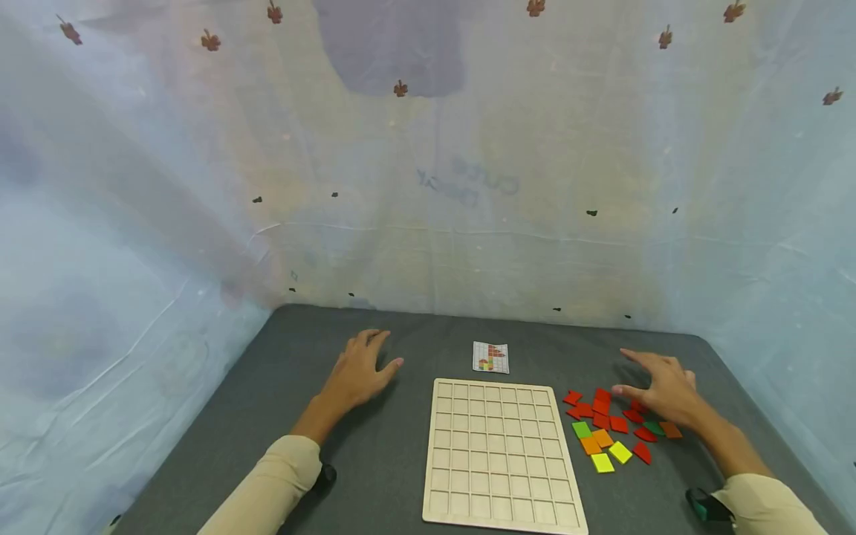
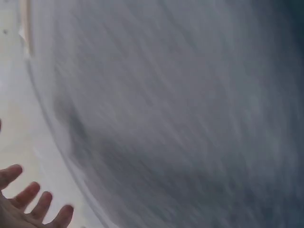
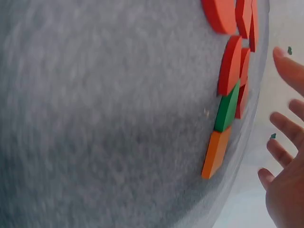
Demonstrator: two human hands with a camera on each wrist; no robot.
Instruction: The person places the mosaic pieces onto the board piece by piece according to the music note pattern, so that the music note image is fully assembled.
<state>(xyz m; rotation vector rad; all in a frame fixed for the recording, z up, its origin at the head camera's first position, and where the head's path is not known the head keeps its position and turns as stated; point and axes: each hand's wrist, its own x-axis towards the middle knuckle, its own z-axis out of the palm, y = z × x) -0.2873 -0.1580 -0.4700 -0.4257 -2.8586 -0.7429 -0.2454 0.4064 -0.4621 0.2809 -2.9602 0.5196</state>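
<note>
The left hand [image 1: 357, 375] hangs over the tabletop [image 1: 374, 475], left of the pale gridded board [image 1: 498, 455]; its grip is loose, with fingers parted and nothing between them. The right hand [image 1: 665, 386] is at the far right side of a scatter of flat coloured pieces, its grip also relaxed and holding nothing, thumb and fingers apart.

The pieces lie just right of the board. Red pieces [image 1: 618, 424] make up most of the group, with one curved red piece [image 1: 642, 452] at its near right. Two yellow pieces [image 1: 602, 463] lie nearest, with two orange pieces [image 1: 591, 446] and a lime-green piece [image 1: 581, 430] just beyond them to the left. A dark green piece [image 1: 653, 429] lies beside a brownish-orange piece [image 1: 671, 430] at the right edge.

A small printed card [image 1: 491, 357] lies beyond the board's far edge. Pale sheeting [image 1: 401, 260] rises behind the tabletop, and both arms wear beige sleeves [image 1: 281, 468].
</note>
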